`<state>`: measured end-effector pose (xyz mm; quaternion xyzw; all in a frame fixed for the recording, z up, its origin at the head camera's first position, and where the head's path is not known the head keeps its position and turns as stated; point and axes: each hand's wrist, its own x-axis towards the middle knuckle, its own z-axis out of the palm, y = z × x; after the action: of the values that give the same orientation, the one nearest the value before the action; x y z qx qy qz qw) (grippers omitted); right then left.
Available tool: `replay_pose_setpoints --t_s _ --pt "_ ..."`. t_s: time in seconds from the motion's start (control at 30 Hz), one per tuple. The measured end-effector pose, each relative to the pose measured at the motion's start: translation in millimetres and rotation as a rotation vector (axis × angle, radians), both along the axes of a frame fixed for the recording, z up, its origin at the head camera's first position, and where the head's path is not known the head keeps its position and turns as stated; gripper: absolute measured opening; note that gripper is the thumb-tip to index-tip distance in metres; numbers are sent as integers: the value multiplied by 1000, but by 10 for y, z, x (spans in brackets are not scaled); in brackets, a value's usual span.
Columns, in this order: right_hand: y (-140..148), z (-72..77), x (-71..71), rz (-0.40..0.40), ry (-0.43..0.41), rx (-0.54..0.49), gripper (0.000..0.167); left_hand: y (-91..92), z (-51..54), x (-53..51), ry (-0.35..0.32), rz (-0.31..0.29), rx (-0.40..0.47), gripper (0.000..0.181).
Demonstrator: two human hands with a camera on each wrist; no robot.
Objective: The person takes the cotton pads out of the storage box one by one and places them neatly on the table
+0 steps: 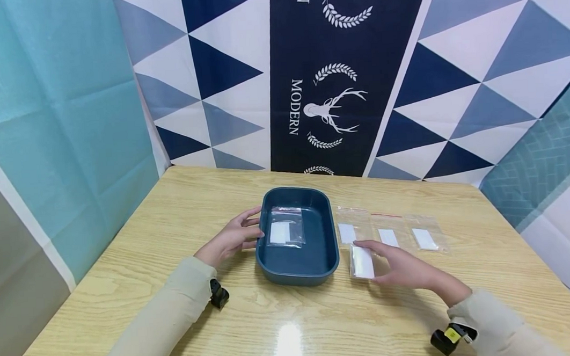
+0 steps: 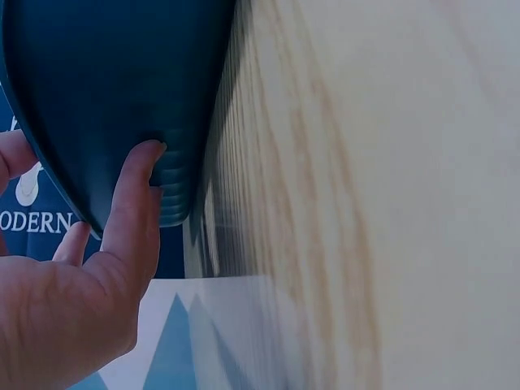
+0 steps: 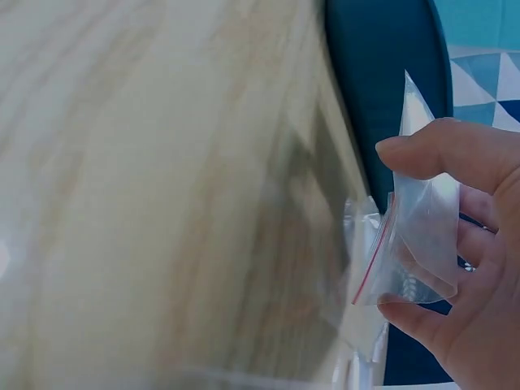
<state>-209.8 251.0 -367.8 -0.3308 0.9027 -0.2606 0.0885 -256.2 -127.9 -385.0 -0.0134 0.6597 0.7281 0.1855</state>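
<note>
A dark blue rectangular tray [image 1: 321, 262] holds a clear zip bag [image 1: 287, 229] with a white insert. At the tray's left side, my left hand [image 1: 235, 235] touches the wall with fairly straight fingers; in the left wrist view, a fingertip [image 2: 150, 154] rests against the outer wall. My right hand [image 1: 398, 263] pinches another small zip bag [image 1: 362, 261] with a white insert, just right of the tray. This bag's red seal line shows in the right wrist view, where thumb and fingers hold the bag [image 3: 426, 236] by its edges.
Three more clear zip bags with white inserts lie in a row right of the tray: a left one [image 1: 347, 233], a middle one [image 1: 388, 237] and a right one [image 1: 424, 239]. The wooden table [image 1: 215, 332] meets a patterned cloth [image 1: 231, 78] at the back.
</note>
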Motion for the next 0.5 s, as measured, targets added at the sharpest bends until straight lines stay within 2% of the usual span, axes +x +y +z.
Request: replay_pose_setpoints --t_s 0.3,0.5 --pt "45 -136 33 38 -26 8 76 0 5 8 8 -5 0 67" --pt "69 -190 38 174 -198 -141 78 -9 5 24 19 -12 13 69"
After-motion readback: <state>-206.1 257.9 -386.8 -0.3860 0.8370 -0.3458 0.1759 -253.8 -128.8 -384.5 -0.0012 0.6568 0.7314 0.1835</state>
